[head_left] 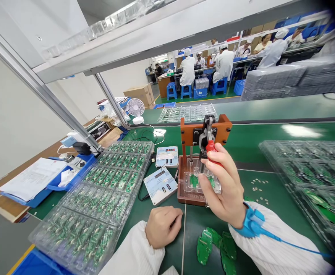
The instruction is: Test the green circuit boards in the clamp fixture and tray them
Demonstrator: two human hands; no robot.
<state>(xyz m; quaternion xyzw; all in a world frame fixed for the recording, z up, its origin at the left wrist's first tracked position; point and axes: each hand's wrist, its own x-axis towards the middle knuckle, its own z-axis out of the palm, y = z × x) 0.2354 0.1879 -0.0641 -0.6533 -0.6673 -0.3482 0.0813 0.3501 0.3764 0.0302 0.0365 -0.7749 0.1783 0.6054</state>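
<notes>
My right hand (226, 189) is wrapped round the red handle (212, 149) of a toggle clamp on a brown test fixture (204, 131). A clear press plate (200, 179) sits over a green circuit board in the fixture's base. My left hand (163, 226) rests on the green mat in a loose fist, just left of several loose green circuit boards (216, 244). I cannot see anything inside that fist. A blue wrist strap (251, 223) with a cord circles my right wrist.
Clear trays of green boards (104, 191) lie at the left, more trays (310, 172) at the right. Two small meter boxes (163, 173) sit beside the fixture. A small white fan (135, 109) stands behind. Small loose parts (257, 187) dot the mat. People in white coats work at far benches.
</notes>
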